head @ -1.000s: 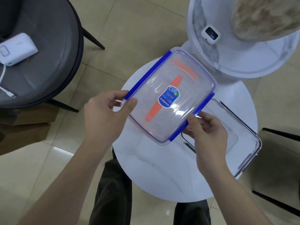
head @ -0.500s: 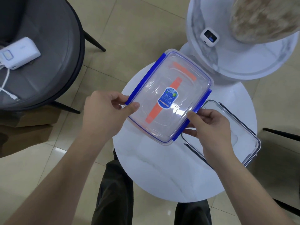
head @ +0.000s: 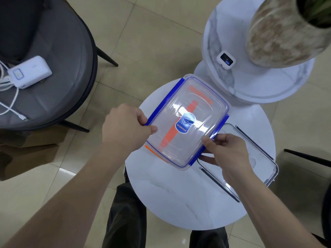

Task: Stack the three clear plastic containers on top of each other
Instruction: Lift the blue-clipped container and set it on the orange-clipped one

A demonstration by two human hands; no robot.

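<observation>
Both hands' grip pinched blue-clipped container [head: 186, 120]: left hand [head: 125, 127] at 9 o'clock edge, right hand [head: 227, 151] at 4 o'clock. Orange-clipped container [head: 152, 151] lay beneath. Likely seating step; next needs squared alignment, then grey-clipped container [head: 258, 156] on tabletop [head: 179, 199].

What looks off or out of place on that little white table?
Nothing is spilled or broken. The blue-clipped box, held by both hands, sits slightly skewed over an orange-trimmed box peeking out beneath. A third box lies beside them, unstacked, reaching the table edge.
</observation>
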